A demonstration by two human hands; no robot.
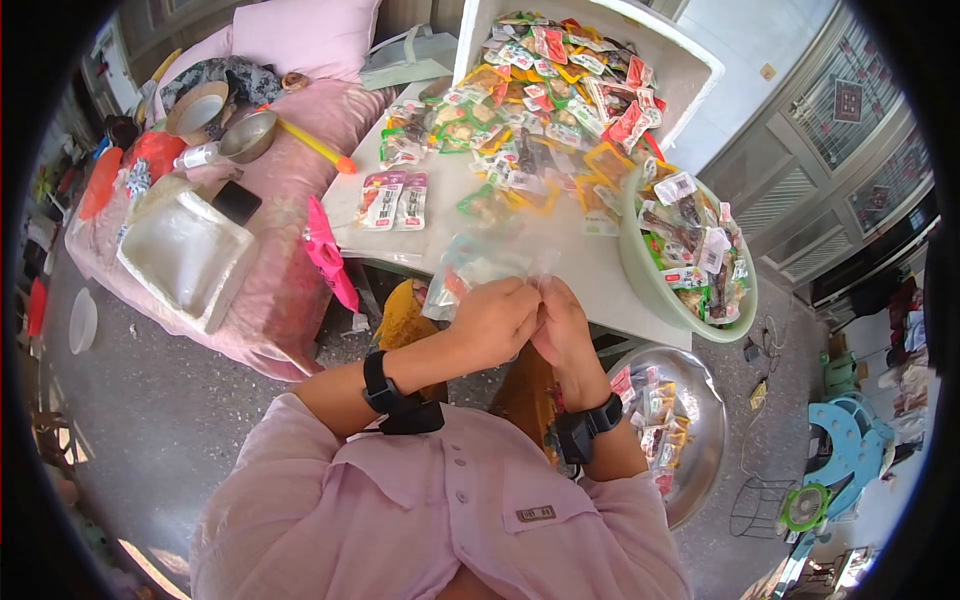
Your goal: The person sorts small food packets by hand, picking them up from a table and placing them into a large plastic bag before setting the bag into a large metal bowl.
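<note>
My left hand [497,318] and my right hand [562,322] meet at the near edge of the table, fingers closed and pinched together. Between and beyond them a clear plastic bag [478,262] is held by its edge; something reddish shows through its left part. Exactly where the fingertips grip is hidden by my knuckles. Just past the bag lies a small packet [487,205] with pale food inside. To the left, two red-and-white packets [392,203] lie flat side by side on the white table [385,244].
A heap of colourful snack packets [540,110] spills from a white foam box [690,75]. On the right stands a green basin [640,262] full of packets. Below it, a metal bowl [707,440] holds more. A pink bag [330,255] hangs near the table's left edge.
</note>
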